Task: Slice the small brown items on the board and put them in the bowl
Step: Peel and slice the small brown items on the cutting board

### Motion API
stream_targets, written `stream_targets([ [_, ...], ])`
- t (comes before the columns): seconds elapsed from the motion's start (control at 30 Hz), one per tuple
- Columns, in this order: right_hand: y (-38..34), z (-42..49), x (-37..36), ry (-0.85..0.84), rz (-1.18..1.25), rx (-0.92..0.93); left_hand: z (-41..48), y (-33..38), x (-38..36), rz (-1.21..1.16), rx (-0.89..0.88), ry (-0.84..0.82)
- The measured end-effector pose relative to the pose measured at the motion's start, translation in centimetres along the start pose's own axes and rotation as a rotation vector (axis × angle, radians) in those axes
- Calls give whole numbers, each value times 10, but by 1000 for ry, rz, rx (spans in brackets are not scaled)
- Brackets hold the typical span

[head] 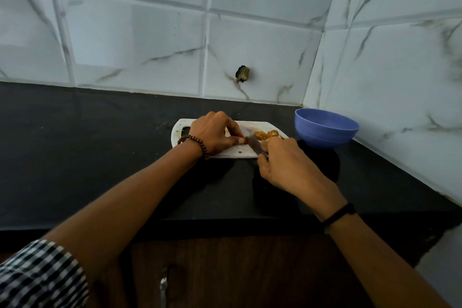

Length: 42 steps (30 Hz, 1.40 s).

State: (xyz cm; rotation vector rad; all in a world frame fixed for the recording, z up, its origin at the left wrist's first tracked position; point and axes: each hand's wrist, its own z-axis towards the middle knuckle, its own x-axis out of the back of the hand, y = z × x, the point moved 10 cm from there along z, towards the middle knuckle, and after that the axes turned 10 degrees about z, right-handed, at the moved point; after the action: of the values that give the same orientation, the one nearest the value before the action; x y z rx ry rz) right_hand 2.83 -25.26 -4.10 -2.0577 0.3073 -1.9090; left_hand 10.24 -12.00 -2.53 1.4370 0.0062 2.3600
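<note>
A white cutting board [232, 154] lies on the dark counter. Near its right end sits a small heap of brown pieces [266, 135]. My left hand [215, 134] rests on the board with curled fingers, pinching something small against it; that item is hidden under the fingertips. My right hand [285, 161] grips the handle of a knife [255, 145], whose blade points up and left and meets the left fingertips. A blue bowl [326, 129] stands to the right of the board; I see nothing inside it from this angle.
The black counter [100, 157] runs left and toward me, with its front edge below my forearms. Marble-look tiled walls close the back and the right side, forming a corner behind the bowl. A dark chip [242, 74] marks the back wall.
</note>
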Motion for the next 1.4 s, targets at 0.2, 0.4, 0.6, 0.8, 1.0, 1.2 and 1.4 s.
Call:
stream_targets([
  [0.2,0,-12,1,3,-11,36,-1,-2,-2,-13,7,-10],
  [0.4,6,-28,10,14,4,68,-1,0,-6,-30,-18,-44],
  [0.6,32,-31,17,-45,361,77,0,3,-9,-98,-66,-63],
  [0.8,44,-27,13,-54,794,42,3,2,-13,-313,-17,-72],
  [1.0,43,-22,12,-28,973,19,2,-2,-8,-381,53,-58],
  [1.2,43,-25,7,-93,746,74,3,-16,0,-277,121,21],
  [1.4,49,-14,12,-79,582,92,-3,-44,27,-21,252,184],
])
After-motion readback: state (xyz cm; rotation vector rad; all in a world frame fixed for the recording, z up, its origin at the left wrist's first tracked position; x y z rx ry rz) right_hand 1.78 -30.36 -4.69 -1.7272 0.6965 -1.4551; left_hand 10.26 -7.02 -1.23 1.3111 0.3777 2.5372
